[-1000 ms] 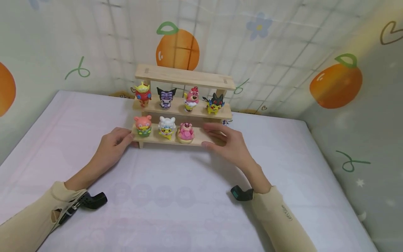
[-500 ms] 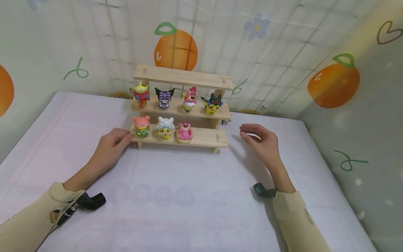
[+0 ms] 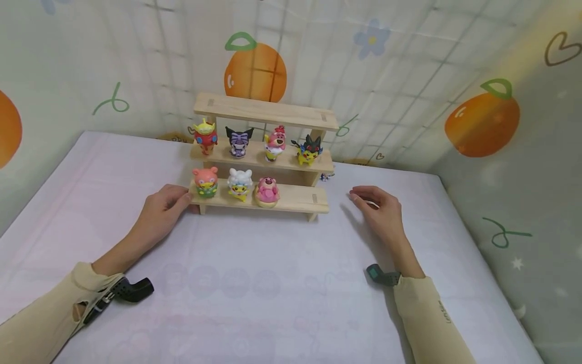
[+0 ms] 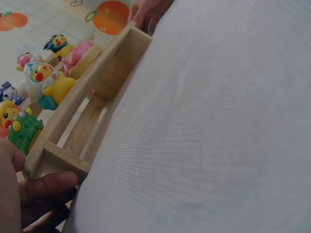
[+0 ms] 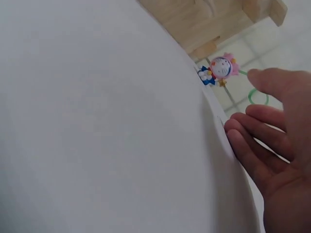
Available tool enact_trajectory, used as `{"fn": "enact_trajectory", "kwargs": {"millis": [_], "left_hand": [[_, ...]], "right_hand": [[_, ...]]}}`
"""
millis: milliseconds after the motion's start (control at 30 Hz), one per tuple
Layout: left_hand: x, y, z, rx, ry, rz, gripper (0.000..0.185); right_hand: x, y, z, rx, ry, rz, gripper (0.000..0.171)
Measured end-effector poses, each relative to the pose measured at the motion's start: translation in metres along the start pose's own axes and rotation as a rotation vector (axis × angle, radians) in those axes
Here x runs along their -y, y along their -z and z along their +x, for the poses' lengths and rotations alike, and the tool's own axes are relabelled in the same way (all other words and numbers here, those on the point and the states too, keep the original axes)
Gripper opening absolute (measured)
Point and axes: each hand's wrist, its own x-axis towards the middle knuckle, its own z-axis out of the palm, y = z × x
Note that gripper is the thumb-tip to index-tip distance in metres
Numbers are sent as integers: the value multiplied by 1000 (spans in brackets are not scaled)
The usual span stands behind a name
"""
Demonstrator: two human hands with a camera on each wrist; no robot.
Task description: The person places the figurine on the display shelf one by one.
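Since a second ago the right hand (image 3: 382, 215) has left the lower step of the wooden shelf (image 3: 291, 201) and now rests on the white sheet (image 3: 273, 293) just to the right of it, apart from the wood, its fingers (image 5: 252, 141) loosely extended and holding nothing. Nearest the viewer, both beige sleeves lie on the sheet, each with a dark wrist-worn device.

Farther in, the left hand (image 3: 159, 212) has stayed at the left end of the lower step, its fingers (image 4: 46, 187) curled around the end post and gripping it.

On that lower step stand three small figures: a pink-headed one in green (image 3: 205, 181), a white-haired yellow one (image 3: 239, 183) and a pink bear (image 3: 267, 190). The right part of the step is bare wood.

On the middle step stand four figures: a red-and-green one (image 3: 205, 135), a purple-and-black one (image 3: 238, 141), a pink one (image 3: 275, 142) and a yellow-and-black one (image 3: 309, 149).

Behind the shelf's right end, a tiny blue-and-pink figure (image 5: 221, 68) lies at the edge of the sheet by the orange-patterned wall (image 3: 409, 76).
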Motion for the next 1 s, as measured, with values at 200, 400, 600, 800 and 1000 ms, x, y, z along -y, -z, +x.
{"fn": "enact_trajectory", "kwargs": {"millis": [200,400,600,800,1000], "left_hand": [[1,1,5,-14,-8,2,30],[-1,6,7,-29,-8,5,30],[-1,4,7,-14,17,-11,31],[2,2,2,10,34,2,31],[7,-1,1,21,30,15,30]], "right_hand": [[6,-5,11,25,7,11,37],[15,-15,26,71,46,-9,49],[23,-27,38,91,50,-33,55],[18,-41,44,99,37,-2,60],[12,-51,53,90,54,64,58]]}}
